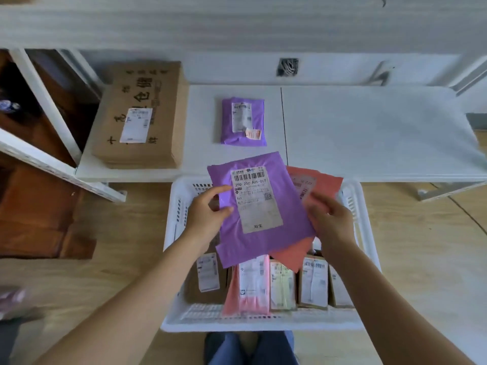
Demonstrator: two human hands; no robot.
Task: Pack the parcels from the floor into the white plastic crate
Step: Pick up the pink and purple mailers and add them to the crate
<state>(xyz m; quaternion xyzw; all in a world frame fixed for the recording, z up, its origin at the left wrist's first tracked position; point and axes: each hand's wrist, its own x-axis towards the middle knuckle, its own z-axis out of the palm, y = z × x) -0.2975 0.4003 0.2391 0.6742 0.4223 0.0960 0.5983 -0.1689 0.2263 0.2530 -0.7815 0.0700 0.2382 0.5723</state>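
Note:
A white plastic crate [366, 233] stands on the wooden floor in front of me. Above it I hold a flat purple parcel [279, 241] with a white shipping label. My left hand [205, 214] grips its left edge. My right hand [329, 217] is at its right edge, where it also touches a salmon-red parcel [324, 183] lying beneath the purple one. At the crate's near end stand several parcels on edge: a brown box [203, 291], a pink bag [250, 288] and small cardboard boxes [313, 283].
A low white shelf board [369, 133] lies behind the crate, with a small purple parcel [243, 122] and a big brown cardboard box [142, 117] on it. A white rack frame [44, 101] and brown wooden furniture [31, 212] are at left.

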